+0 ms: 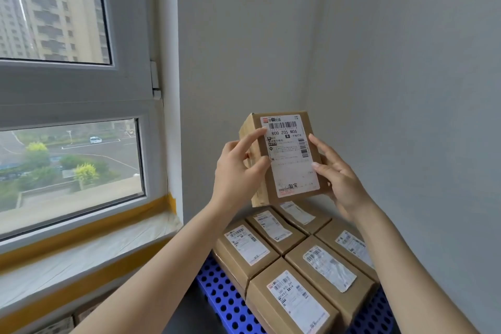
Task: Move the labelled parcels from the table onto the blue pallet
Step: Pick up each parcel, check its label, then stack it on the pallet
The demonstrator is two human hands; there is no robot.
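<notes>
Daylit window [70,165] with taped sill [89,249] meets plain grey walls [379,62].

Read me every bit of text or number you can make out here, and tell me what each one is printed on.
"800 Z05 N06": on the white label of the held parcel, under its barcode, gripped by the left hand and right hand.
Smaller print and the red logo on that label: too small to read.
Labels on the stacked parcels on the blue pallet: barcodes and digits show, but too blurred to read.
</notes>
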